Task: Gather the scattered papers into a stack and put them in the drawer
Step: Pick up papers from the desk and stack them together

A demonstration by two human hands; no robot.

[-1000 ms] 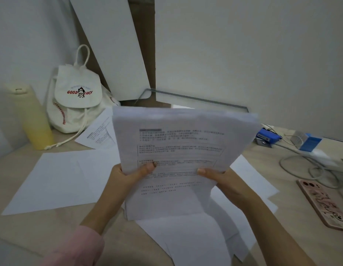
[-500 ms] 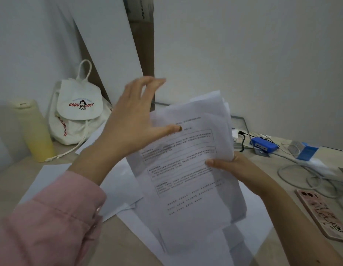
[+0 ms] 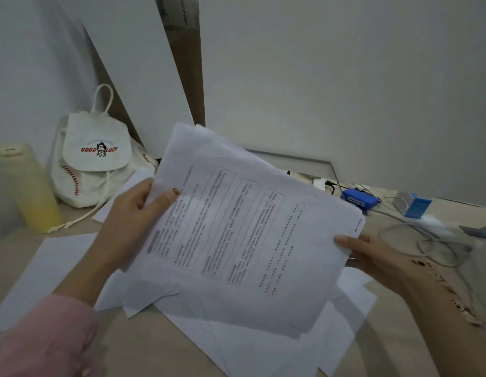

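Yellow bottle (image 3: 32,191) and white bag (image 3: 95,164) stand beyond the left hand (image 3: 133,221), whose fingers now pinch the raised paper stack (image 3: 244,235) after hovering spread earlier; loose sheets (image 3: 263,346) lie beneath, and the right hand (image 3: 372,257) pinches the opposite edge, with the blue stapler (image 3: 360,198) beyond its fingers.

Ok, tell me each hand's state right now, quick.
Left hand: gripping the paper stack at its left edge, thumb on top.
Right hand: gripping the same stack's right edge.
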